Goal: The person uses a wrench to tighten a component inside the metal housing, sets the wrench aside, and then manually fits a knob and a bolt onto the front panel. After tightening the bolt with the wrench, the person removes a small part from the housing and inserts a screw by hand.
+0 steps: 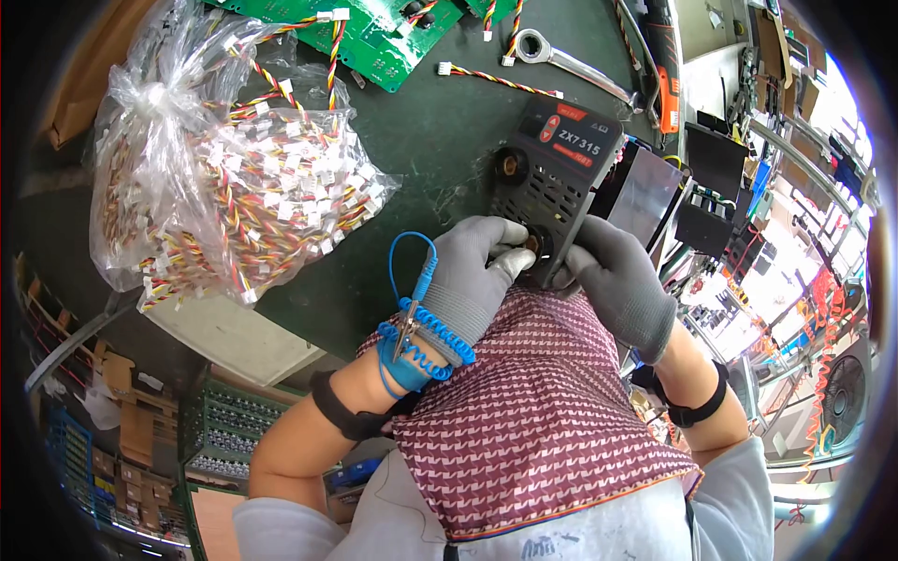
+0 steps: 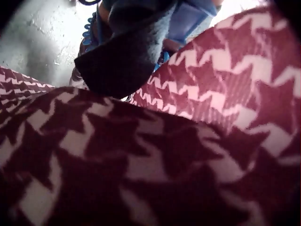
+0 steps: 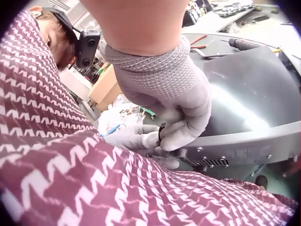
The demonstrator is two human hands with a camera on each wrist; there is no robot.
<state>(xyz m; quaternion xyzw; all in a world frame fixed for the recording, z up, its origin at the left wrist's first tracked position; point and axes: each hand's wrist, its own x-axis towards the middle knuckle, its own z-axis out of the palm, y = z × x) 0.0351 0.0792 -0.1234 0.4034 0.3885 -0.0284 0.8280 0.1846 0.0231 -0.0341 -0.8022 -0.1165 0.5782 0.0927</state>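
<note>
A black front panel (image 1: pixel 571 154) marked ZX7 315, with vent slots, tilts over my lap. One round socket (image 1: pixel 510 166) sits on its left side. At the lower round socket (image 1: pixel 538 245), my gloved left hand (image 1: pixel 472 271) pinches with thumb and fingertips, partly hiding it. My gloved right hand (image 1: pixel 622 280) grips the panel's lower right edge, some fingers hidden behind it. In the right wrist view, the right hand (image 3: pixel 176 106) has curled fingers close beside the left fingers (image 3: pixel 150 140), a small black ring (image 3: pixel 161 132) between. Mostly patterned apron (image 2: pixel 202 141) fills the left wrist view.
A clear plastic bag (image 1: pixel 271 178) of twisted cables lies at left on the green tabletop (image 1: pixel 412 131). Beyond are green circuit boards (image 1: pixel 374 47), a loose cable (image 1: pixel 500 81), a wrench (image 1: pixel 580 67) and an orange-black tool (image 1: pixel 667 84). A coiled blue cord (image 1: pixel 435 337) circles my left wrist.
</note>
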